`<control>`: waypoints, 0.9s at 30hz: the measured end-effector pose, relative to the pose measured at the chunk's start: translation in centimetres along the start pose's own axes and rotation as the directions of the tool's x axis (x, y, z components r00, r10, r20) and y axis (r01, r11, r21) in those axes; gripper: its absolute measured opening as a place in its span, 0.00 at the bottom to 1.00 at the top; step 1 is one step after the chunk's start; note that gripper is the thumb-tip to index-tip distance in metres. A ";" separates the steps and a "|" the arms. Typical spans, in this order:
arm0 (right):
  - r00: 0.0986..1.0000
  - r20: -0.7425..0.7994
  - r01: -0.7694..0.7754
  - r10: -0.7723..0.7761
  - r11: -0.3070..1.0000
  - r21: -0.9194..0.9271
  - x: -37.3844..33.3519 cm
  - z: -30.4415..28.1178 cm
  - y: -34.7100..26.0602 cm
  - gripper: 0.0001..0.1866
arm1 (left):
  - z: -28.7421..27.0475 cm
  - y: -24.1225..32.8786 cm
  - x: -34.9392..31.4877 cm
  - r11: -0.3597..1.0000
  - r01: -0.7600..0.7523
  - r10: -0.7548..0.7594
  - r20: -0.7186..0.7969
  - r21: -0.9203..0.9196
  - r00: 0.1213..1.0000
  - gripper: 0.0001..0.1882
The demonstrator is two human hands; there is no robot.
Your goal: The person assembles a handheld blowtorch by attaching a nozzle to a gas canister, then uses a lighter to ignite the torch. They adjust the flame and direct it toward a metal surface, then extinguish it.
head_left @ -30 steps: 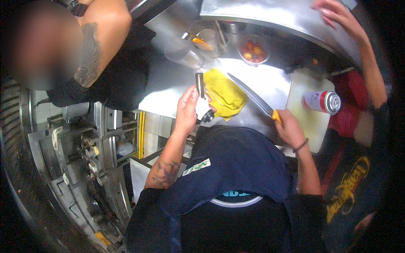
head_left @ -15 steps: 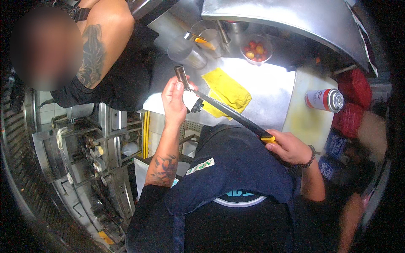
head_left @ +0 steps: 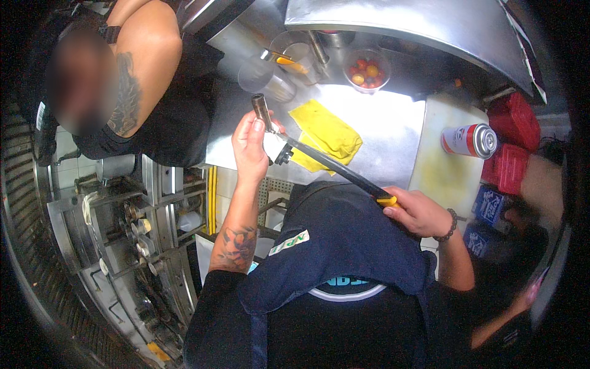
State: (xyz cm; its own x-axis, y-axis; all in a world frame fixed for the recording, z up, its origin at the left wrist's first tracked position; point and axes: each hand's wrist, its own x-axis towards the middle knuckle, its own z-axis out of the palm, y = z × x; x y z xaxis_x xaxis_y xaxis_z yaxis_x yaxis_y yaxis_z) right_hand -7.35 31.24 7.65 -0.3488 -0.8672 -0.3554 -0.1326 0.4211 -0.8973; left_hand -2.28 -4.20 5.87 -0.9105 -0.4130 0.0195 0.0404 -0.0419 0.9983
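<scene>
My left hand [head_left: 250,147] is closed around a blowtorch head [head_left: 261,111], which has a metal nozzle, a white body and a black knob. The nozzle points up and away from me. In my right hand [head_left: 421,213] is the yellow handle of a long, dark-bladed knife [head_left: 344,171], its palm end hidden by my fingers. The blade slants up to the left, and its tip meets the torch head beside the nozzle's base. Behind the blade, a folded yellow cloth [head_left: 326,135] lies on the steel counter [head_left: 393,126].
A white-and-red gas canister [head_left: 469,141] lies on a pale cutting board [head_left: 445,111] to the right. Clear containers [head_left: 267,80] and a bowl of cherry tomatoes [head_left: 367,72] stand at the back. Another person [head_left: 147,67] is close at far left; someone's arm [head_left: 507,317] shows at lower right.
Both hands keep nearly the same hold, with the blade tip still at the torch head. The view has shifted slightly. The person at far left has moved their head, and the lower-right arm has shifted.
</scene>
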 end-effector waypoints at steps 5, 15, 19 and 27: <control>0.998 -0.056 0.031 -0.034 0.998 -0.048 -0.3 0.5 0.2 0.21 | -0.4 0.1 0.3 0.999 -0.024 0.022 0.081 0.024 0.996 0.15; 0.794 -0.564 -0.262 -0.226 0.709 -0.654 -0.4 1.7 -0.9 0.27 | -0.7 -1.7 1.4 0.846 0.060 -0.151 0.129 0.530 0.980 0.16; 0.850 -0.491 -0.132 -0.192 0.824 -0.551 -0.9 1.2 0.3 0.20 | 0.1 -3.5 1.7 0.868 0.142 -0.239 0.151 0.477 0.959 0.17; 0.786 -0.601 -0.487 0.144 0.743 -0.459 -0.2 5.2 0.3 0.20 | 0.9 -8.3 2.0 0.860 0.252 -0.350 0.152 0.443 0.924 0.19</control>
State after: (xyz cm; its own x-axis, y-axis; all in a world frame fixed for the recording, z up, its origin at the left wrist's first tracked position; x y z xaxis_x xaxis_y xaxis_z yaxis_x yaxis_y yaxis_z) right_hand -2.44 30.17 6.13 -0.8509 -0.4614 -0.2511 -0.3548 0.8573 -0.3731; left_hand -4.79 -3.85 -2.30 -0.9185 -0.2284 -0.3227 -0.3773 0.2625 0.8881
